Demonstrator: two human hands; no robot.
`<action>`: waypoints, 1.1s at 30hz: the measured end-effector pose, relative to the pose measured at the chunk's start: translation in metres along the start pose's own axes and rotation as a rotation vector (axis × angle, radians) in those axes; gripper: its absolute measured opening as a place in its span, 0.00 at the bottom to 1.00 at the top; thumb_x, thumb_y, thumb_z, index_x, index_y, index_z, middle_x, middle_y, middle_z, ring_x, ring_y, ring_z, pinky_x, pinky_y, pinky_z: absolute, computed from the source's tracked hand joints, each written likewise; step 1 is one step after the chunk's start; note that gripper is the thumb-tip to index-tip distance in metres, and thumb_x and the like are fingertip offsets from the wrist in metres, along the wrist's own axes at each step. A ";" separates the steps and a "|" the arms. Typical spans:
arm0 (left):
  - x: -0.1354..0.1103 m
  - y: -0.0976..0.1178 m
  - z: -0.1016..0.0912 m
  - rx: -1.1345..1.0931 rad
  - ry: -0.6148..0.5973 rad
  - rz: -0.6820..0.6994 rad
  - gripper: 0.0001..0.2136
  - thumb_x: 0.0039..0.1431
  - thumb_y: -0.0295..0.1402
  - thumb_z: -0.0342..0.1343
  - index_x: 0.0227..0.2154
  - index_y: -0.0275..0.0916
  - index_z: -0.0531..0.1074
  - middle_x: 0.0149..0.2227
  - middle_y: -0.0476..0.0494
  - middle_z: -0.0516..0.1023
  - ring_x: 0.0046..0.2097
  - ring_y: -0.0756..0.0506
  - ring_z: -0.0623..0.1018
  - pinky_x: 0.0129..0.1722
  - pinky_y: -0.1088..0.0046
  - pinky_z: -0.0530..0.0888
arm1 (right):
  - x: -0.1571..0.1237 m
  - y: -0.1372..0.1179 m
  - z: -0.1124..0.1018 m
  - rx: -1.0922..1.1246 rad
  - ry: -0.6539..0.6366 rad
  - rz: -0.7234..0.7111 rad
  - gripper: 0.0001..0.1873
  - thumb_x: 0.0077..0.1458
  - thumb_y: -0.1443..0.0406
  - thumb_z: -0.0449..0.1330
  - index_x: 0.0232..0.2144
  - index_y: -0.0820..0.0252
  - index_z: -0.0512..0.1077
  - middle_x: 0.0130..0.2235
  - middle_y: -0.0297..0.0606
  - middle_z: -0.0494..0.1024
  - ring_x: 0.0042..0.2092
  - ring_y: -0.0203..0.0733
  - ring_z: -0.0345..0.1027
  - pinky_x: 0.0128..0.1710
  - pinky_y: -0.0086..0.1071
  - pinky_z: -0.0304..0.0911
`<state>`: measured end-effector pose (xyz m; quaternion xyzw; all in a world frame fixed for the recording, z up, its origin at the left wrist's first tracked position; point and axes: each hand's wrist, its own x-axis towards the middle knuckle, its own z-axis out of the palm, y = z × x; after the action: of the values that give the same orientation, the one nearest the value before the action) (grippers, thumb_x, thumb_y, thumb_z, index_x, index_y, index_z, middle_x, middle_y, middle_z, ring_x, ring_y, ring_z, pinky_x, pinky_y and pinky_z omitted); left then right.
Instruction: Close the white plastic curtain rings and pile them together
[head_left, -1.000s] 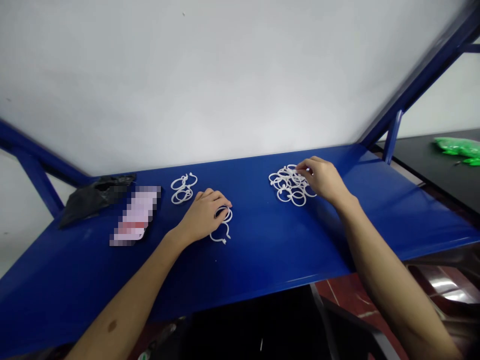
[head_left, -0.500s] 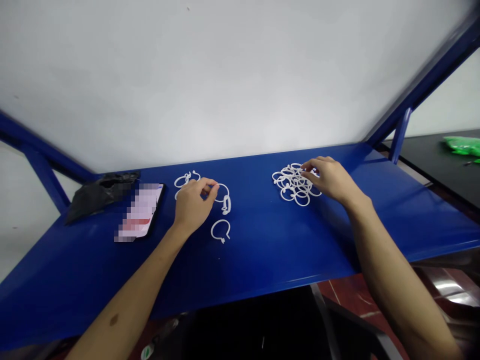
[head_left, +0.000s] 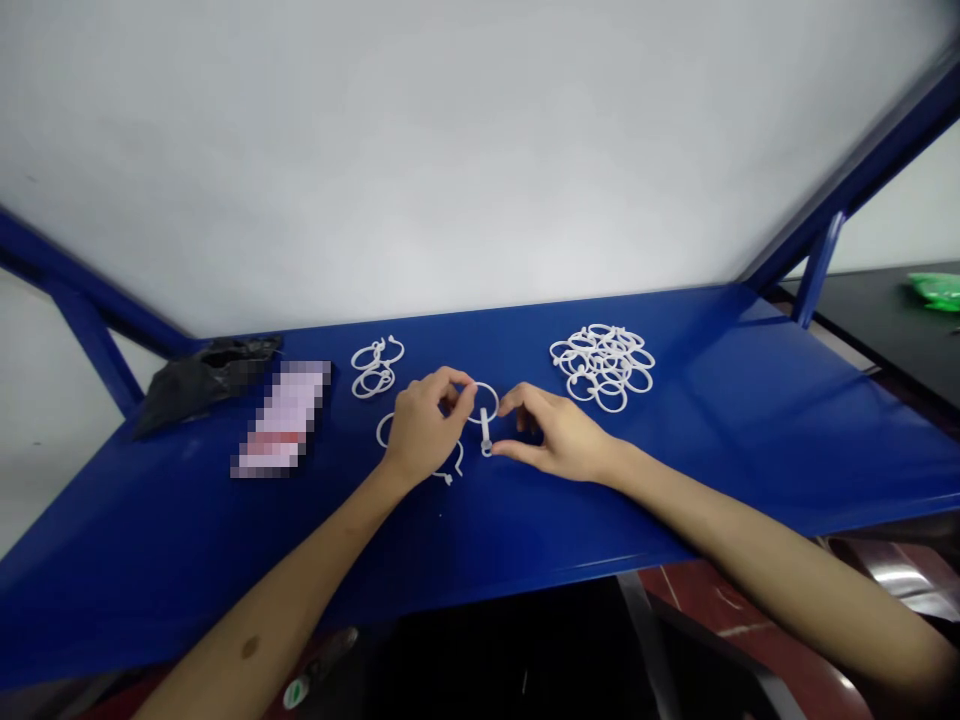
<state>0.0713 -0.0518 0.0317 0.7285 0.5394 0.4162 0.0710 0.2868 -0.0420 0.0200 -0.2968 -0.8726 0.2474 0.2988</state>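
My left hand (head_left: 421, 428) and my right hand (head_left: 555, 436) meet at the middle of the blue shelf (head_left: 720, 460). Between them both hands pinch one white plastic ring (head_left: 484, 405) with a small tab hanging from it. Another white ring (head_left: 452, 465) lies on the shelf partly under my left hand. A small group of white rings (head_left: 376, 367) lies behind my left hand. A larger pile of white rings (head_left: 602, 364) lies to the right, behind my right hand.
A phone with a blurred screen (head_left: 281, 417) lies left of the rings, and a crumpled black bag (head_left: 202, 372) sits at the back left. Blue frame bars (head_left: 817, 265) rise at both ends. A black table with something green (head_left: 936, 290) stands at far right.
My right hand left the big pile and came left to the middle. My left hand lifted a ring off the shelf and moved right, so both hands now hold it together.
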 end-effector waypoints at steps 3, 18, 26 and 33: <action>-0.006 -0.001 0.009 0.059 -0.025 0.079 0.04 0.64 0.32 0.54 0.33 0.42 0.72 0.19 0.56 0.70 0.25 0.49 0.73 0.34 0.68 0.68 | 0.001 -0.001 0.007 0.104 0.003 0.067 0.15 0.61 0.56 0.63 0.40 0.57 0.64 0.35 0.34 0.75 0.29 0.33 0.67 0.30 0.29 0.64; -0.011 -0.007 0.016 0.158 -0.264 0.193 0.06 0.66 0.31 0.52 0.37 0.43 0.74 0.23 0.52 0.75 0.34 0.44 0.75 0.40 0.63 0.66 | 0.003 0.005 -0.003 -0.048 -0.097 -0.076 0.12 0.68 0.60 0.55 0.44 0.59 0.75 0.32 0.33 0.68 0.29 0.33 0.63 0.32 0.29 0.63; -0.009 -0.007 0.012 0.136 -0.292 0.163 0.07 0.67 0.34 0.55 0.41 0.45 0.78 0.26 0.51 0.78 0.36 0.44 0.73 0.41 0.62 0.64 | -0.001 -0.001 -0.022 -0.365 0.036 -0.219 0.17 0.71 0.64 0.47 0.42 0.57 0.77 0.41 0.41 0.75 0.31 0.35 0.66 0.28 0.29 0.64; -0.008 -0.006 0.010 0.068 -0.315 0.122 0.09 0.67 0.37 0.54 0.37 0.46 0.80 0.22 0.52 0.74 0.33 0.45 0.72 0.39 0.63 0.65 | -0.003 -0.016 -0.029 -0.422 0.152 -0.128 0.16 0.71 0.61 0.47 0.41 0.56 0.75 0.40 0.41 0.79 0.38 0.42 0.72 0.38 0.36 0.69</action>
<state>0.0733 -0.0526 0.0174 0.8181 0.4903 0.2817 0.1046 0.3019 -0.0476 0.0492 -0.3146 -0.8971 0.0168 0.3099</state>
